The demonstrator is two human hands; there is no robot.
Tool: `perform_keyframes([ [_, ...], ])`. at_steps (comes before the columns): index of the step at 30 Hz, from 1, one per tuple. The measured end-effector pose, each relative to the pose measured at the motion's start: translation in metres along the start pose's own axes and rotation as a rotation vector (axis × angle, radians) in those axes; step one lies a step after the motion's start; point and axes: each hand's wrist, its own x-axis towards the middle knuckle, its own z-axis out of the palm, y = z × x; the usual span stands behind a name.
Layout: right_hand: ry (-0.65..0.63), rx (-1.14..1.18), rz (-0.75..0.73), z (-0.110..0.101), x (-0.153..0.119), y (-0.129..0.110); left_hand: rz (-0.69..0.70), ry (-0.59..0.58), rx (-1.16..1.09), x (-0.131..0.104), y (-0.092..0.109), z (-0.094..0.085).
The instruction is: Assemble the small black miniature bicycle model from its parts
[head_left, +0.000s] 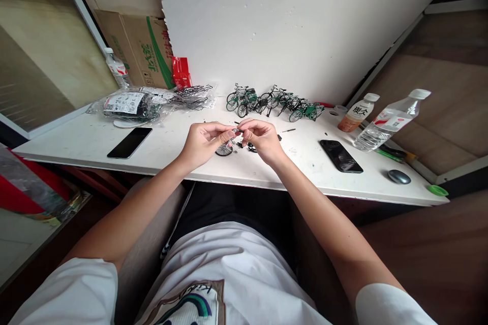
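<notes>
The left hand (209,143) and right hand (262,138) pinch what looks like one small part (238,131), which uneven pressure could flick toward the far bicycles (263,102).

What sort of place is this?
Probably a desk used as a workbench, though whether in a home or workroom I can't tell. Little model bicycles stand near the wall, a small spoked wheel is closer in, and plastic bags lie toward the left.
</notes>
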Motion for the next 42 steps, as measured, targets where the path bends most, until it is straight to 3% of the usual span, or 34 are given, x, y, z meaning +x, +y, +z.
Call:
perform_keyframes([
  [9,0.044,0.001,0.051,0.014,-0.004,-0.005,0.059,0.001,0.067,0.001,0.004,-0.007],
  [16,0.229,-0.286,-0.187,0.028,-0.017,-0.022,-0.092,-0.058,-0.126,0.003,0.008,-0.011],
  [20,0.218,-0.498,-0.358,0.033,-0.023,-0.034,-0.197,-0.158,-0.300,0.005,0.008,-0.012],
  [25,0.211,-0.608,-0.450,0.036,-0.024,-0.039,-0.247,-0.228,-0.361,0.006,0.006,-0.014],
  [38,0.110,-0.570,-0.402,0.033,-0.028,-0.036,-0.275,-0.286,-0.358,0.007,0.003,-0.019],
  [42,0.138,-0.515,-0.376,0.034,-0.027,-0.038,-0.243,-0.241,-0.337,0.006,0.009,-0.016],
])
